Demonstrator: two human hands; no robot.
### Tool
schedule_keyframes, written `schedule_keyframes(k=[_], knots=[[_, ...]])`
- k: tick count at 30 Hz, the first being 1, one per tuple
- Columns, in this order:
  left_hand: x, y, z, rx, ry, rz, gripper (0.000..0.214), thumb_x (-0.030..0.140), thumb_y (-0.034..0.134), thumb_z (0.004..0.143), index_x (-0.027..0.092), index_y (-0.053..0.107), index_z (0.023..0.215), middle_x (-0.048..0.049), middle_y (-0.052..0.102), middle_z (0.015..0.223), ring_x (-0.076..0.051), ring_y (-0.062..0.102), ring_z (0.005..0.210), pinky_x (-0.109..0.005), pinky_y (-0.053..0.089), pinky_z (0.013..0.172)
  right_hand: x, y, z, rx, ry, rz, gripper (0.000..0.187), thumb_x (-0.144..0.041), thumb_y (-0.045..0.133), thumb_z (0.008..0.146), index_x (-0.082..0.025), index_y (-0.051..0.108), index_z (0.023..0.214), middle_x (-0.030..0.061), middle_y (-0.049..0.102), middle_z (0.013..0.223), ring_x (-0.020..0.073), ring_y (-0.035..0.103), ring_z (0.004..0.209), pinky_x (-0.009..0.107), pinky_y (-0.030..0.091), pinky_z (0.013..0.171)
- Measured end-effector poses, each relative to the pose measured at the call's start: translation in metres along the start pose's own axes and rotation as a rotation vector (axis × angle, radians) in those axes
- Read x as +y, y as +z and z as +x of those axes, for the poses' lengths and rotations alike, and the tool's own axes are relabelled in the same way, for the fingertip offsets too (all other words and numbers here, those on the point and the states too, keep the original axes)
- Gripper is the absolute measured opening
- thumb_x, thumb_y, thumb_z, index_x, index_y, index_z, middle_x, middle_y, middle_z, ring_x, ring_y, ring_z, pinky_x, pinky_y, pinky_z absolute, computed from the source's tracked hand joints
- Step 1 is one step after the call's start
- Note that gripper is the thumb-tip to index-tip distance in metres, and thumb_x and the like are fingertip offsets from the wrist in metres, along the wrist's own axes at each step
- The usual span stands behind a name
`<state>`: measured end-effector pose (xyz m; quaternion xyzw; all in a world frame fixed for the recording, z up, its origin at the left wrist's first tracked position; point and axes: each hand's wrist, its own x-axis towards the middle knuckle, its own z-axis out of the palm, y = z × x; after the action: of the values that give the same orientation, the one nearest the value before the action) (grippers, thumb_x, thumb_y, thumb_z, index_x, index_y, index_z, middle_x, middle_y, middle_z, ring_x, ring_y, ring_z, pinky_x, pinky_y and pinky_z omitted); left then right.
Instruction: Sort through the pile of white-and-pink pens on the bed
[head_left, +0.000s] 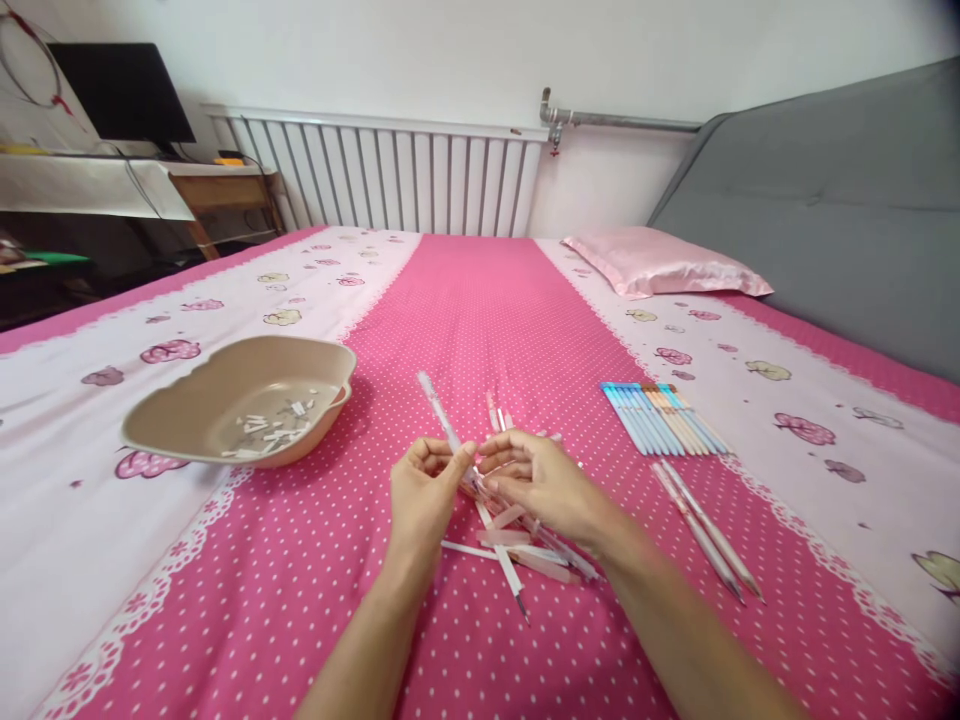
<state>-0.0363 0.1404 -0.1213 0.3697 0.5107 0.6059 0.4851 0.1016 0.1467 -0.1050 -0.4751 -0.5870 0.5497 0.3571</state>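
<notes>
My left hand [429, 485] pinches a slim translucent pen barrel [437, 405] between thumb and fingers, its upper end pointing up and away to the left. Close against it, my right hand [544, 480] has its fingers curled toward the lower part of the barrel; what they grip is hidden. Beneath both hands lies a loose pile of pen parts [506, 537]: pink pieces, clear tubes and white sticks. A white piece with a dark pointed tip [510, 570] slants out toward me; I cannot tell whether it joins the held barrel.
A beige plastic basin [322, 425] with small white scraps stands left. On the right lie a row of blue and peach pens [660, 420] and two pale pens [705, 530] nearer me. A pink pillow [664, 262] rests farther back on the pink dotted bedspread [300, 610].
</notes>
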Motion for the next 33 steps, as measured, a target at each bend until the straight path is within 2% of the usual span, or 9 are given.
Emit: schedule_keyframes(k=[4,10,15,20,22,25,27,30,33], knots=[[-0.002,-0.001,0.001,0.017,0.005,-0.03,0.033,0.034,0.077,0.06,0.014,0.051,0.065,0.004,0.057,0.053,-0.007,0.051,0.047,-0.018,0.039,0.048,-0.001,0.007,-0.003,-0.053,0.003,0.061,0.031,-0.016,0.069,0.066,-0.02,0.055,0.093,0.0027,0.064,0.086,0.0167,0.064,0.079,0.03,0.053,0.065],[-0.004,0.001,0.001,0.013,0.028,-0.036,0.037,0.036,0.079,0.056,0.015,0.05,0.063,0.0056,0.053,0.052,-0.007,0.048,0.046,-0.018,0.037,0.048,0.008,0.022,0.003,0.14,-0.092,-0.058,0.027,-0.026,0.075,0.062,-0.019,0.055,0.079,0.0001,0.062,0.07,0.0147,0.062,0.066,0.03,0.051,0.063],[-0.005,0.001,0.004,-0.044,0.095,0.055,0.037,0.041,0.077,0.056,0.015,0.054,0.068,0.0026,0.058,0.06,-0.01,0.053,0.054,-0.021,0.04,0.054,0.011,0.027,0.005,0.228,-0.195,-0.106,0.015,-0.025,0.068,0.069,-0.019,0.057,0.078,0.0009,0.064,0.07,0.0151,0.063,0.064,0.029,0.052,0.063],[0.001,-0.003,0.007,0.028,0.39,0.511,0.047,0.049,0.067,0.067,0.016,0.059,0.1,-0.0082,0.063,0.097,-0.021,0.057,0.082,-0.032,0.043,0.07,0.008,0.02,0.008,0.369,-0.291,-0.216,0.007,-0.02,0.061,0.073,-0.02,0.057,0.078,0.0009,0.064,0.072,0.0143,0.063,0.066,0.027,0.051,0.063],[0.004,-0.005,0.006,0.094,0.555,0.703,0.049,0.05,0.061,0.073,0.015,0.057,0.106,-0.0107,0.062,0.1,-0.024,0.057,0.086,-0.037,0.042,0.076,0.008,0.015,0.005,0.442,-0.321,-0.267,0.008,-0.019,0.061,0.072,-0.02,0.057,0.079,0.0008,0.064,0.074,0.0143,0.062,0.067,0.027,0.051,0.065],[0.003,-0.014,-0.002,0.214,0.812,0.862,0.046,0.049,0.055,0.078,0.013,0.056,0.106,-0.014,0.061,0.103,-0.027,0.056,0.094,-0.042,0.038,0.088,0.012,0.006,-0.012,0.547,-0.335,-0.291,0.01,-0.018,0.058,0.073,-0.02,0.057,0.083,0.0023,0.065,0.079,0.0153,0.062,0.07,0.028,0.05,0.068],[-0.002,-0.027,-0.014,0.262,0.917,0.91,0.044,0.046,0.052,0.08,0.012,0.055,0.108,-0.017,0.059,0.112,-0.029,0.052,0.106,-0.043,0.035,0.095,0.018,-0.001,-0.033,0.614,-0.34,-0.295,0.01,-0.018,0.055,0.075,-0.019,0.057,0.085,0.0039,0.065,0.083,0.0155,0.062,0.073,0.028,0.049,0.07],[-0.011,-0.053,-0.039,0.275,0.982,0.978,0.042,0.041,0.052,0.081,0.013,0.053,0.112,-0.0175,0.056,0.118,-0.03,0.05,0.112,-0.044,0.033,0.1,0.03,-0.017,-0.073,0.717,-0.328,-0.295,0.012,-0.02,0.052,0.078,-0.018,0.056,0.089,0.0053,0.065,0.086,0.0155,0.061,0.076,0.028,0.049,0.073],[-0.014,-0.082,-0.07,0.259,0.952,1.082,0.043,0.042,0.048,0.082,0.012,0.054,0.113,-0.0176,0.054,0.121,-0.031,0.049,0.114,-0.045,0.034,0.099,0.042,-0.041,-0.114,0.846,-0.275,-0.299,0.013,-0.024,0.052,0.078,-0.017,0.056,0.089,0.0065,0.064,0.086,0.0168,0.06,0.076,0.03,0.049,0.072]])
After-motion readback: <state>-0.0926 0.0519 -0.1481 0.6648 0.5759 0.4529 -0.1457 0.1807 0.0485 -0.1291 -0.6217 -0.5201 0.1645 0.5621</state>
